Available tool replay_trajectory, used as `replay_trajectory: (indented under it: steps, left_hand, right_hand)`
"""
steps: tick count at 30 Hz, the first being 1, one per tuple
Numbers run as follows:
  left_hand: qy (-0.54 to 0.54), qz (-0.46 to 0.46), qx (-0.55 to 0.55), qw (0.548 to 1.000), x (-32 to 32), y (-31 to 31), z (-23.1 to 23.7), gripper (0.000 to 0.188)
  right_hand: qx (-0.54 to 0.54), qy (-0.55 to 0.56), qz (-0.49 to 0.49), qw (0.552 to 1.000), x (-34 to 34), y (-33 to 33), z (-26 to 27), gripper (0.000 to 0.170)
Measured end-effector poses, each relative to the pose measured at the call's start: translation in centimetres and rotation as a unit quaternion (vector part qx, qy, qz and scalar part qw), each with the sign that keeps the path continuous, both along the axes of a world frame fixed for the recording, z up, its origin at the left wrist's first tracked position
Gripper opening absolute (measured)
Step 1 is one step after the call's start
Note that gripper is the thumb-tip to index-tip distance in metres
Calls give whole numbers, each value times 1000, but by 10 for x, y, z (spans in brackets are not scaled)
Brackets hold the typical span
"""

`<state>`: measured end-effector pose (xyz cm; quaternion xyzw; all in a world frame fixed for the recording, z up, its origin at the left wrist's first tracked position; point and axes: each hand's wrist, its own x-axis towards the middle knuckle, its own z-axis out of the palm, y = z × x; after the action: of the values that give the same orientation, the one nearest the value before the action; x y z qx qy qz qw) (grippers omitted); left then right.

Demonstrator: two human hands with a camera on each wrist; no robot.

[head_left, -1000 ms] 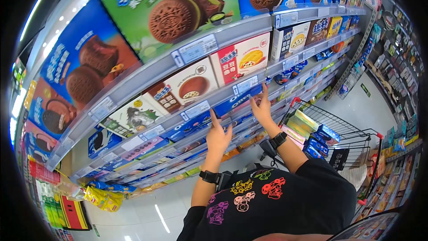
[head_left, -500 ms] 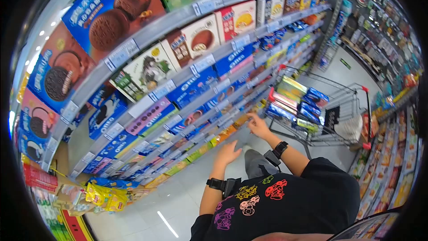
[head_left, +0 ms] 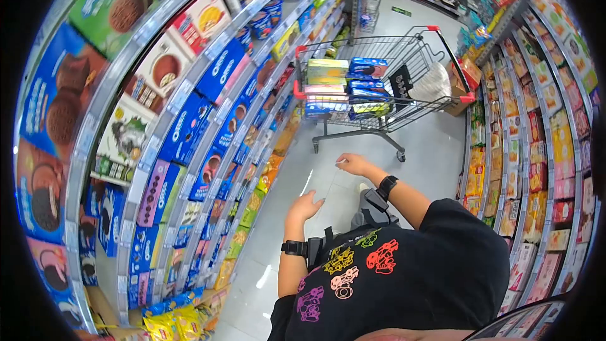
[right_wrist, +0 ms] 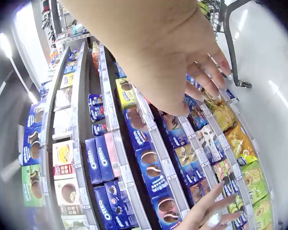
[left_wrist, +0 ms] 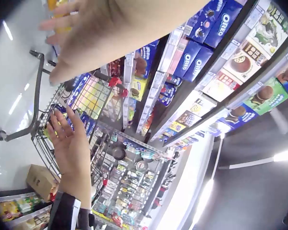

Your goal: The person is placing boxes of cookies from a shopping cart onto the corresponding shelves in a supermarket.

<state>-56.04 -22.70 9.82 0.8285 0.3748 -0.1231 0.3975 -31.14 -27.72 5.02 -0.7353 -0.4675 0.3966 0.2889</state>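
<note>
My left hand [head_left: 304, 207] is held out over the floor between the shelves with nothing in it, its fingers relaxed. Ahead and to the right of it, my right hand [head_left: 355, 165] is also bare, fingers loosely bent. Both hands are apart from the shelf and the cart. A wire shopping cart [head_left: 363, 133] with red corner pieces stands just beyond them. Stacked in its near end are a yellow-green box [head_left: 327, 67], blue packages [head_left: 368, 65] and a pink box [head_left: 323, 93]. In the left wrist view, the right hand [left_wrist: 71, 146] shows an open palm.
Shelves of Oreo boxes [head_left: 184, 127] and other biscuit boxes [head_left: 126, 131] run along the left. Another packed shelf [head_left: 540, 180] lines the right side. The cart also carries a white bag [head_left: 433, 82]. Yellow snack bags [head_left: 173, 325] hang at the lower left.
Both hands have drawn back from the Oreo boxes on the shelf and lowered, holding nothing. The view has turned right, bringing the cart to the middle ahead and the right-hand shelf further in.
</note>
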Motion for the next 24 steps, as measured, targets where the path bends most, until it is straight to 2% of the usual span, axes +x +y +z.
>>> replay_trajectory:
  steps: [4, 7, 10, 12, 13, 14, 15, 17, 19, 20, 21, 22, 24]
  left_hand:
    - [-12, -53, -8, 998, 49, -6, -29, 61]
    - [-4, -115, -21, 993, 103, -13, -16, 61]
    - [-23, -151, -58, 987, 152, -17, -14, 58]
    - [-106, -145, -136, 974, 187, -11, -2, 51]
    - [-186, -123, -201, 954, 204, 0, 9, 35]
    - [-264, -85, -215, 936, 221, 13, 41, 41]
    - [-353, -54, -196, 913, 237, 29, 92, 47]
    - [-530, -39, -82, 843, 252, 54, 201, 60]
    - [-670, -101, 57, 734, 256, 66, 294, 73]
    - [-714, -152, 90, 677, 258, 65, 327, 80]
    - [-752, -179, 79, 629, 267, 63, 354, 86]
    - [-808, -95, 40, 580, 274, 55, 362, 87]
    - [-889, 73, -25, 452, 306, 28, 380, 89]
  right_hand:
    - [-29, 1, -45, 999, 27, -35, 3, 33]
    - [-37, 14, -47, 998, 69, -63, -9, 33]
    - [-39, 4, -107, 993, 123, -93, -32, 30]
    - [-61, 54, -172, 982, 156, -106, -25, 29]
    - [-72, 75, -200, 974, 175, -113, -19, 29]
    - [-58, 54, -206, 975, 194, -117, -10, 30]
    - [-46, 31, -208, 977, 209, -117, -1, 32]
    - [-50, -6, -192, 980, 239, -115, 16, 32]
    - [-43, -14, -176, 983, 274, -104, 12, 31]
    - [-25, -6, -175, 984, 289, -101, 3, 33]
    - [-10, -18, -171, 985, 298, -97, 16, 33]
    - [6, -29, -168, 985, 303, -95, 37, 33]
    - [30, 18, -166, 985, 321, -90, 45, 33]
